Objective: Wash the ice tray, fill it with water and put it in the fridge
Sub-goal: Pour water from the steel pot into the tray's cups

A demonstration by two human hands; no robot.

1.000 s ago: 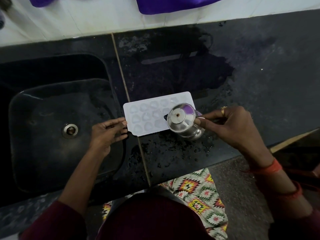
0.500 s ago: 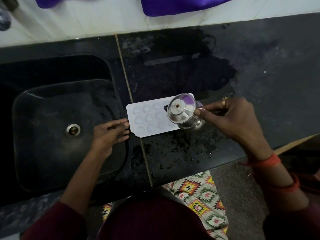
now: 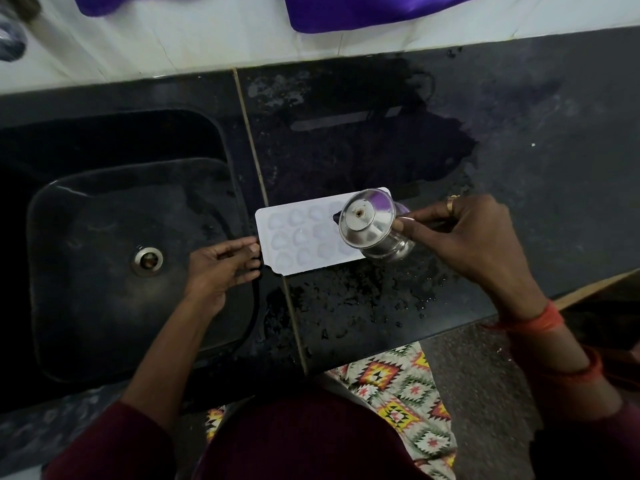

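Across the seam of the wet black stone counter [image 3: 540, 140], just right of the dark sunken sink [image 3: 86, 289], lies the flat white plastic ice tray [image 3: 301, 237], its rows of small rounded pockets facing up. The left hand [image 3: 218, 271] reaches over the sink's rim with its fingers stretched out. Their tips touch the tray's short end nearest the sink, steadying it rather than clasping it. The right hand [image 3: 474, 237] is wrapped around a shiny steel tumbler [image 3: 370, 226], tipped so that its base faces the camera and its mouth hangs over the tray's right end. The tumbler hides whether water is running out. The tray looks light, thin and somewhat bendy, and on this puddled counter it probably slides easily. Once full it will be heavier and quick to spill if it twists or tilts. A sound hold would be at both short ends, thumbs on top, keeping it level. The small tab at its lower left corner looks too weak to carry it alone.
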